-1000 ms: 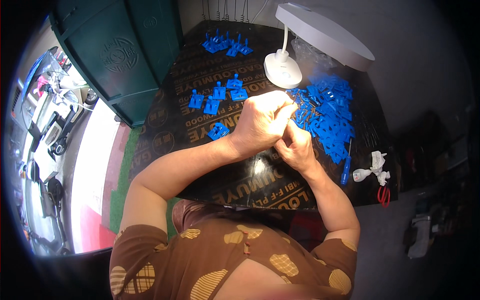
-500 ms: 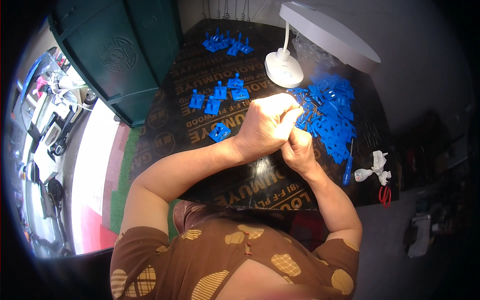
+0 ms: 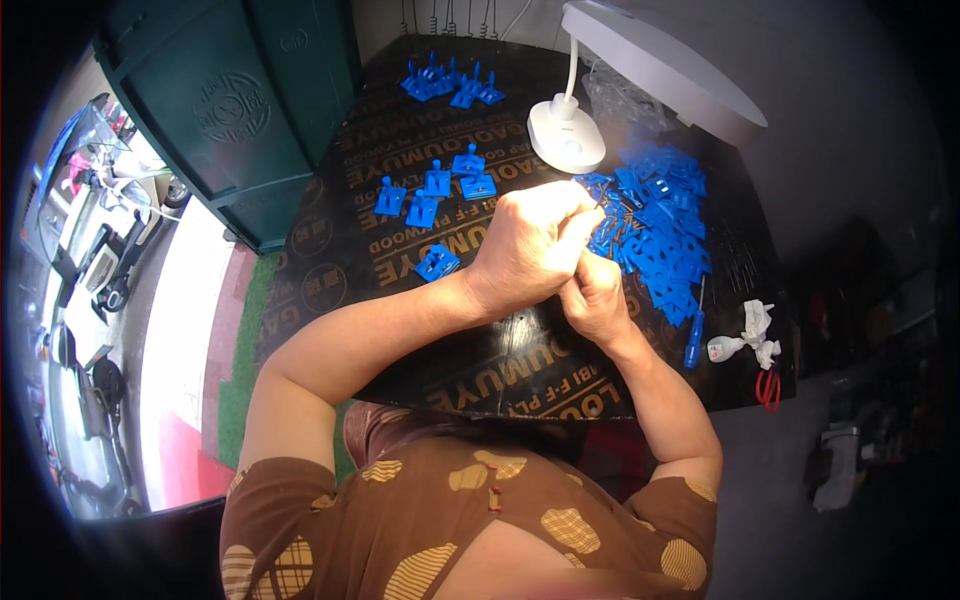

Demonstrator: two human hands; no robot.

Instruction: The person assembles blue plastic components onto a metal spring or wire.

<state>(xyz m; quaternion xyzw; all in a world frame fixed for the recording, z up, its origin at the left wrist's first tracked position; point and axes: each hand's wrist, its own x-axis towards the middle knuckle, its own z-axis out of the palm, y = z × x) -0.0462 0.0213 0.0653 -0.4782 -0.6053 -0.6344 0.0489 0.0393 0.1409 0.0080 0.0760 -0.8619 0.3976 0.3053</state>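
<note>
My left hand (image 3: 530, 245) is clenched in a fist over the black board table (image 3: 330, 290), with my right hand (image 3: 592, 298) pressed against it from below, fingers curled. Whatever sits between the two hands is hidden. Just right of them lies a big heap of blue plastic parts (image 3: 660, 240). A single blue part (image 3: 437, 263) lies left of my left wrist, and a small group of blue parts (image 3: 435, 188) sits beyond it.
A white desk lamp stands behind the hands on its round base (image 3: 567, 135), its head (image 3: 660, 65) over the heap. More blue parts (image 3: 450, 85) lie at the far edge. A blue screwdriver (image 3: 695, 335), white bits (image 3: 748, 335) and red scissors (image 3: 768, 388) sit right. A green cabinet (image 3: 240, 110) stands left.
Both hands stay clasped together and have shifted only slightly; the left fist has turned a little over the right hand.
</note>
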